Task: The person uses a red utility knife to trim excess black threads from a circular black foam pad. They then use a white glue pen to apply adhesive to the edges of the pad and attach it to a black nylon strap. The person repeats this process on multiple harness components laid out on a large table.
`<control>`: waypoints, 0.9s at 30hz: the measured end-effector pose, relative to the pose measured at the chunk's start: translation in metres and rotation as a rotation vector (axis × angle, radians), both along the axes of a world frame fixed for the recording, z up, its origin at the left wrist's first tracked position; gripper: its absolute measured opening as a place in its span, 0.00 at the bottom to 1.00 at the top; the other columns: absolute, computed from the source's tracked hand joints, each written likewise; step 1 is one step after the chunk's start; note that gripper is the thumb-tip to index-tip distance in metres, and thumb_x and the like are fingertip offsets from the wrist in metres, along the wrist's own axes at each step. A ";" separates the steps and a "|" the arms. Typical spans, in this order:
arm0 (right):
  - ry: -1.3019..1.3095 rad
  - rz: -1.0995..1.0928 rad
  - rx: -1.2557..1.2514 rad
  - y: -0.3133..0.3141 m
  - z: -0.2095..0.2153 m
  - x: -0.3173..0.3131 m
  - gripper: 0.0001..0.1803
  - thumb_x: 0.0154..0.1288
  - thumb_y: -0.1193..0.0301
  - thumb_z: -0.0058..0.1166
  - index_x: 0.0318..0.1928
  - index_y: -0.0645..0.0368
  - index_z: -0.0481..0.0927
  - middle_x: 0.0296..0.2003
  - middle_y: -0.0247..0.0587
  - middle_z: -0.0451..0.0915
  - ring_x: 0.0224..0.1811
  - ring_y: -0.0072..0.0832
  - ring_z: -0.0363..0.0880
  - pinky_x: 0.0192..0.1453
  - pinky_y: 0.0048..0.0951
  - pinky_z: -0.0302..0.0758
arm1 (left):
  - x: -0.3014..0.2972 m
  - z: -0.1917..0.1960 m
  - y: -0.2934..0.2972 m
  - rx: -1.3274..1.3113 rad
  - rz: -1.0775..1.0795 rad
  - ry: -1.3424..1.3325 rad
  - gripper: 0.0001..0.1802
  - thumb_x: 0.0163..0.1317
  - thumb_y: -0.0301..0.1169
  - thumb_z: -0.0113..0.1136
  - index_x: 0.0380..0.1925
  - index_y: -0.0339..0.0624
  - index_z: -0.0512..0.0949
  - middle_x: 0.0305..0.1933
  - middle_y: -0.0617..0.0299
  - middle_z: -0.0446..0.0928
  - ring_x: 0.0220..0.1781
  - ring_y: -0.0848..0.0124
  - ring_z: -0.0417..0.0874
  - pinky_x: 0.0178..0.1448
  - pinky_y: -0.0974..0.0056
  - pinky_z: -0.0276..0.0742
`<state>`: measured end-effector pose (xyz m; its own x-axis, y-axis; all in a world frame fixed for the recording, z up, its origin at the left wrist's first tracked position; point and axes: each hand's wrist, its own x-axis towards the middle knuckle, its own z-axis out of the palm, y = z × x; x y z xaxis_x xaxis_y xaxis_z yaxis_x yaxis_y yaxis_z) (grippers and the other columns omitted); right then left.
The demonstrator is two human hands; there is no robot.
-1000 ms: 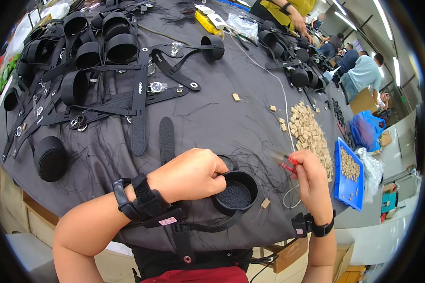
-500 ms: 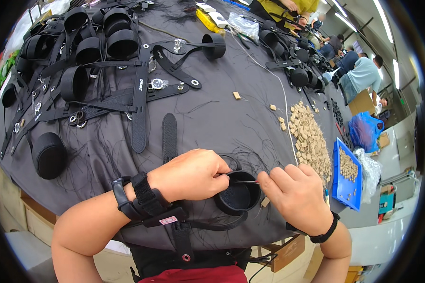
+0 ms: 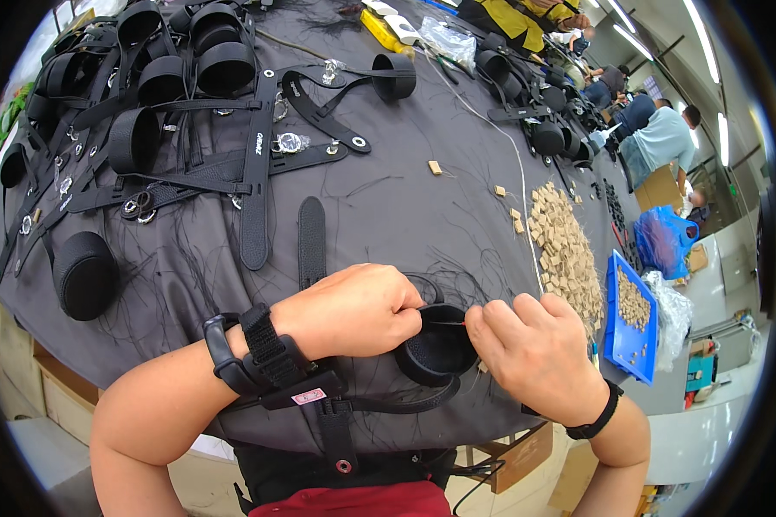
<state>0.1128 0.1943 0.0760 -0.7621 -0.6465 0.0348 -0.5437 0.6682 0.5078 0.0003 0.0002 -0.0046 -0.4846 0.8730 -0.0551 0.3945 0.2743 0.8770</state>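
Observation:
A black leather strap piece with a round cup (image 3: pixel 438 358) lies in front of me, the cup's opening facing up. My left hand (image 3: pixel 366 312) is closed, its thumb and forefinger pinching at the cup's left rim. At the right of the cup my right hand (image 3: pixel 539 358) is closed too, its fingertips pinching a thin needle-like thing (image 3: pixel 447 323). This thin thing stretches across the cup's opening toward my left fingertips; its far end is hidden. One strap end (image 3: pixel 312 237) sticks out beyond my left wrist, and another strap (image 3: pixel 405 403) curves below the cup.
Many similar black strapped cups (image 3: pixel 134 142) are heaped at the far left. Right of my hands lies a pile of small tan blocks (image 3: pixel 565 246), beside a blue tray (image 3: pixel 642 366) holding more. Loose black threads (image 3: pixel 466 276) litter the dark cloth. Other people (image 3: pixel 660 142) work farther back.
My right hand has shifted slightly left, closer to the cup, and less of the thin thing shows between my hands. The left hand keeps its pinch, a little higher in view.

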 end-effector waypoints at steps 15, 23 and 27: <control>-0.085 0.007 -0.111 0.010 -0.003 -0.010 0.07 0.57 0.69 0.58 0.37 0.55 0.79 0.27 0.30 0.65 0.28 0.23 0.67 0.31 0.27 0.62 | 0.000 0.001 0.001 -0.014 0.002 0.006 0.18 0.60 0.29 0.52 0.47 0.34 0.84 0.22 0.43 0.77 0.23 0.58 0.79 0.35 0.58 0.76; -0.144 0.027 -0.117 0.014 -0.001 -0.016 0.07 0.57 0.68 0.57 0.37 0.53 0.78 0.28 0.29 0.67 0.30 0.23 0.71 0.34 0.27 0.66 | 0.001 0.003 0.000 -0.012 0.002 0.019 0.18 0.60 0.29 0.52 0.46 0.34 0.84 0.23 0.42 0.78 0.24 0.56 0.80 0.35 0.57 0.77; -0.189 0.004 -0.139 0.015 0.003 -0.020 0.07 0.56 0.68 0.57 0.37 0.51 0.78 0.29 0.29 0.69 0.32 0.24 0.74 0.35 0.29 0.69 | 0.001 -0.001 0.001 0.018 0.005 0.039 0.18 0.60 0.29 0.52 0.46 0.35 0.84 0.23 0.43 0.77 0.23 0.56 0.80 0.34 0.57 0.76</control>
<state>0.0923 0.2094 0.0789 -0.7612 -0.6482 -0.0195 -0.6229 0.7224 0.3003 0.0013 0.0012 -0.0057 -0.4902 0.8714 -0.0203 0.4271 0.2604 0.8659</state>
